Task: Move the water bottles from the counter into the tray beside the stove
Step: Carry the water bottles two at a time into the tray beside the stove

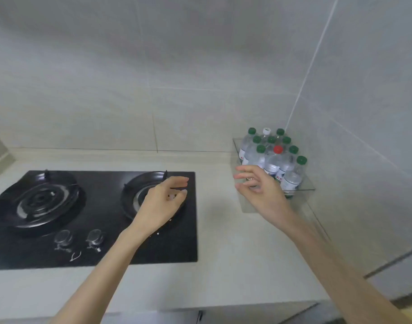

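1. Left of centre, the stove (93,218) shows two burners and two knobs.
2. Over its right burner the left hand (163,197) hovers, fingers loosely spread, holding nothing.
3. Right of centre, the right hand (258,185) is relaxed and empty too, just in front of the tray.
4. At centre right, in the wall corner, the clear tray (305,189) holds ten water bottles (274,164): eight have green caps, one white, one red.
5. No bottle shows on the counter (223,242). Loading looks finished, so the next move likely calls for pulling clear without knocking the pack.
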The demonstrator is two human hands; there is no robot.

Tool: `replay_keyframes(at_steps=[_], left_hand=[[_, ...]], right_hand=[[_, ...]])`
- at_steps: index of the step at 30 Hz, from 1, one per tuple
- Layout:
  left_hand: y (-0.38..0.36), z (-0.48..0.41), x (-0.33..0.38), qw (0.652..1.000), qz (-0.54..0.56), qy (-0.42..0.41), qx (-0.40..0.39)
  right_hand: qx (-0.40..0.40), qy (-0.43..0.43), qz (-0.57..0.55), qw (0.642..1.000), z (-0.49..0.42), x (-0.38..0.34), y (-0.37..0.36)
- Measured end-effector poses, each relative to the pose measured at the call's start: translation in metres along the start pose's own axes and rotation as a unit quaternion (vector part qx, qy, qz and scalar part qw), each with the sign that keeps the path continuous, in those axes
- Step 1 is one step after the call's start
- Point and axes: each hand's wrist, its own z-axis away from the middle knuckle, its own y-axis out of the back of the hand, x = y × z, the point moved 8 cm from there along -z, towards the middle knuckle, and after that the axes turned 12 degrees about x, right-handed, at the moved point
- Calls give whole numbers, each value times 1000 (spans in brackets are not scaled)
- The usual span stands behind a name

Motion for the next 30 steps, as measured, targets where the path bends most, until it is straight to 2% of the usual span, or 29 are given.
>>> replay_keyframes(at_steps=[10, 16, 23, 30], left_hand=[[104, 187, -37, 982, -54, 123, 135], [203, 320, -41, 946, -107, 178, 250], [320, 489, -57, 854, -137, 278, 419], [425, 656, -65, 757, -162, 336, 536]], right_hand=[[-186, 72, -27, 980, 134, -45, -76], [-336, 131, -55, 931, 234, -109, -152], [-490, 220, -106, 837, 383, -205, -249], [-599, 283, -154, 733, 554, -295, -333]])
